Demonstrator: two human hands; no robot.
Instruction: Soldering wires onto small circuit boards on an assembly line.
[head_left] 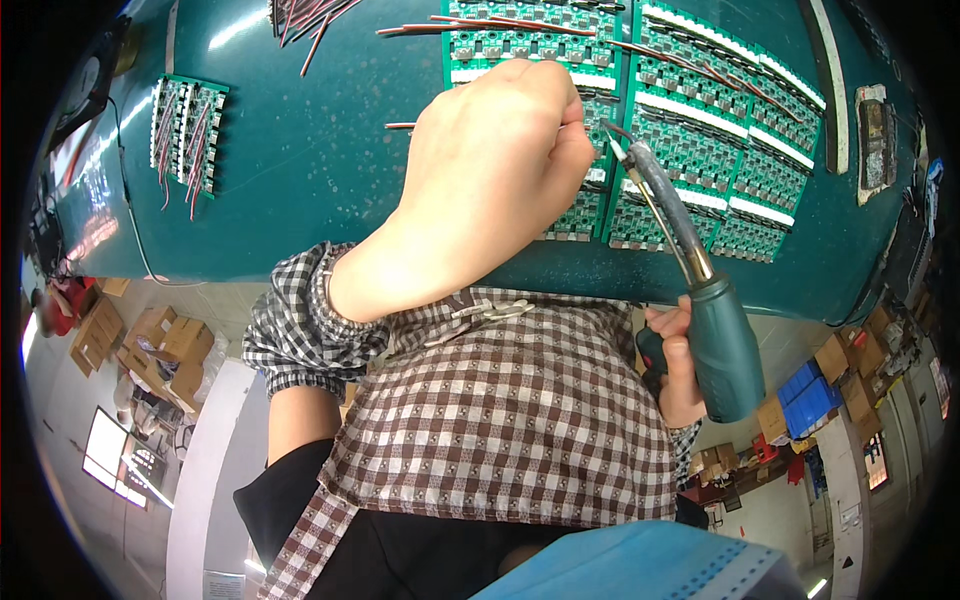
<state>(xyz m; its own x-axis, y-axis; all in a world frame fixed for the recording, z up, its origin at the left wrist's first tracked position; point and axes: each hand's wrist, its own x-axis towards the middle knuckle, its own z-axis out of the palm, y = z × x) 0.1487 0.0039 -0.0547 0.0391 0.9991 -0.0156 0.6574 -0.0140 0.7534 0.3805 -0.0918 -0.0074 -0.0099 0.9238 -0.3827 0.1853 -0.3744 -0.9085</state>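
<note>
Head view: a dark green, glossy worktop (320, 190) spans the upper part, its front edge running above a brown-and-white checked apron (520, 410). Beyond it, a pale-floored room has cardboard boxes (185, 355) stacked at left, and blue containers (808, 398) with more boxes at right.

Counted on the worktop: two large blocks of green circuit boards, a left block (530, 45) partly under the hand and a right block (690, 120) beside it, plus one small board group (187, 135) well apart at far left. One wire bundle (305, 18) lies at the top edge, its strands too overlapped to count; other red, black and white wires cross both blocks. One pale bar (828, 85) and one shallow holder (876, 145) sit at right.

Of two hands, the left hand (510, 165) is curled over the left block; its fingertips are hidden, so I cannot tell what they pinch. The right hand (680, 365) has its fingers wrapped around one teal-handled soldering iron (725, 350), whose tip is just beside the left hand.
</note>
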